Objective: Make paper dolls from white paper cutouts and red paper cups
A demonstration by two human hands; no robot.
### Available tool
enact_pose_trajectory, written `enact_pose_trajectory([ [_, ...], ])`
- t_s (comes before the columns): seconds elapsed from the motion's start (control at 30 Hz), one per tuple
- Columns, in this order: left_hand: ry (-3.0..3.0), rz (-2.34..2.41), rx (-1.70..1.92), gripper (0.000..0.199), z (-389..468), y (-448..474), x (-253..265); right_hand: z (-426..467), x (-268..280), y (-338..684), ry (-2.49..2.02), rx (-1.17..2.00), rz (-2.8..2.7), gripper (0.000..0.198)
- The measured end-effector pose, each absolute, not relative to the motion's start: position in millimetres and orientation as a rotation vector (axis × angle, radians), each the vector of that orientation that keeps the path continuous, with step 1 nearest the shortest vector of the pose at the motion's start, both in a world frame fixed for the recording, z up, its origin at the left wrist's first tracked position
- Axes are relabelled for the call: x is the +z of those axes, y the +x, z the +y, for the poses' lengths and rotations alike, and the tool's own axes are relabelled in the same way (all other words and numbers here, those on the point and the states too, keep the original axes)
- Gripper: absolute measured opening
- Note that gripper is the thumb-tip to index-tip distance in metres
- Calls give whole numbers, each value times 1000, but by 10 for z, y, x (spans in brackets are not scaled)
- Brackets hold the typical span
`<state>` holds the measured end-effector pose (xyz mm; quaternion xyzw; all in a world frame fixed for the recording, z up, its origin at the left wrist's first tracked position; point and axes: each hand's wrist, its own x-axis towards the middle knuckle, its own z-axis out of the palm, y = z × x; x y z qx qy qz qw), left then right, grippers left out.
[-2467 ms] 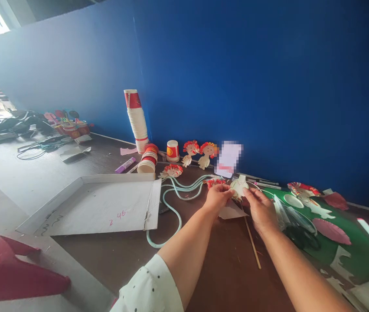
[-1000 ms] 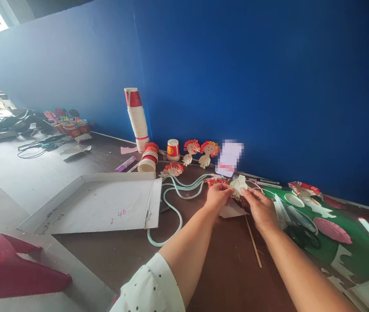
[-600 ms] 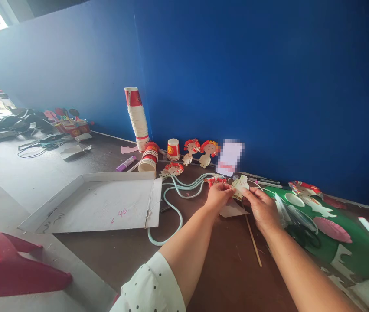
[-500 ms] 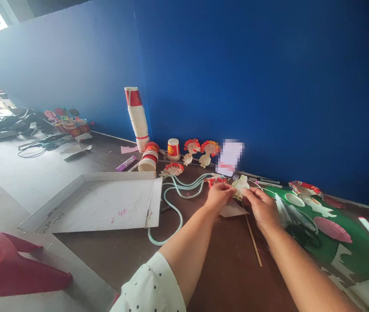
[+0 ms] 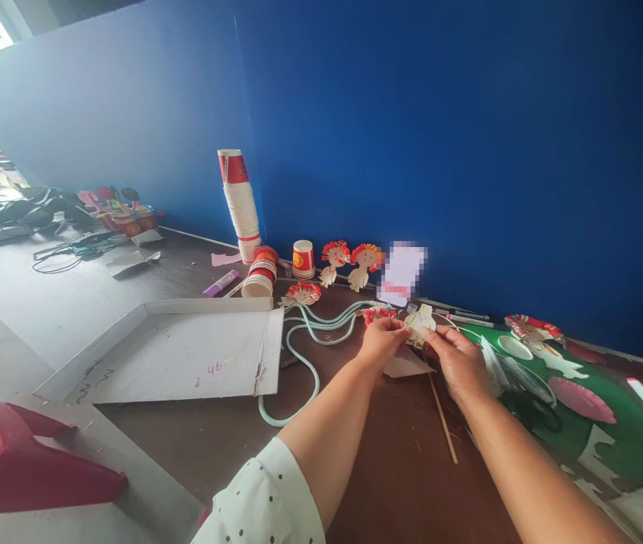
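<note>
A small cream paper cutout (image 5: 421, 320), shaped like a doll's body, is pinched between my two hands. My left hand (image 5: 381, 340) has its fingertips closed on its left side, right by a red fringed paper piece (image 5: 376, 313); whether the two are joined is hidden by the fingers. On the other side, my right hand (image 5: 460, 359) grips the cutout's lower right edge between thumb and fingers. Under the hands lie a pale paper scrap (image 5: 409, 365) and a thin wooden stick (image 5: 443, 423).
Finished-looking paper dolls (image 5: 365, 261) lean on the blue partition (image 5: 440, 136). Left of them stand paper cups (image 5: 302, 259) and a tall cup stack (image 5: 240, 211). A white cardboard tray (image 5: 185, 355), pale-blue cable (image 5: 316, 385), green mat (image 5: 632, 408) and red stool (image 5: 32, 461) surround the workspace.
</note>
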<state>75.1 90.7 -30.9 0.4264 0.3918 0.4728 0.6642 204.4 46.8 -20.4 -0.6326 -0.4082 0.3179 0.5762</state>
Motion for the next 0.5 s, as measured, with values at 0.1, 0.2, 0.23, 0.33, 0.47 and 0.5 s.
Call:
enact_pose_trajectory([
  [0.1, 945, 880, 1064, 13, 906, 751, -303, 475, -216, 2042, -1441, 793, -952, 42],
  [0.2, 943, 877, 1058, 14, 908, 752, -305, 484, -231, 2041, -1422, 815, -945, 42],
  [0.23, 939, 876, 1053, 13, 908, 752, -306, 484, -232, 2040, -1419, 813, -945, 42],
  [0.33, 929, 874, 1040, 13, 907, 751, -303, 480, -224, 2031, -1422, 800, -953, 42],
  [0.47, 925, 876, 1049, 9, 891, 746, -276, 481, -216, 2034, -1431, 766, -965, 44],
  [0.5, 920, 866, 1046, 8, 884, 745, -266, 484, -219, 2041, -1428, 752, -959, 44],
])
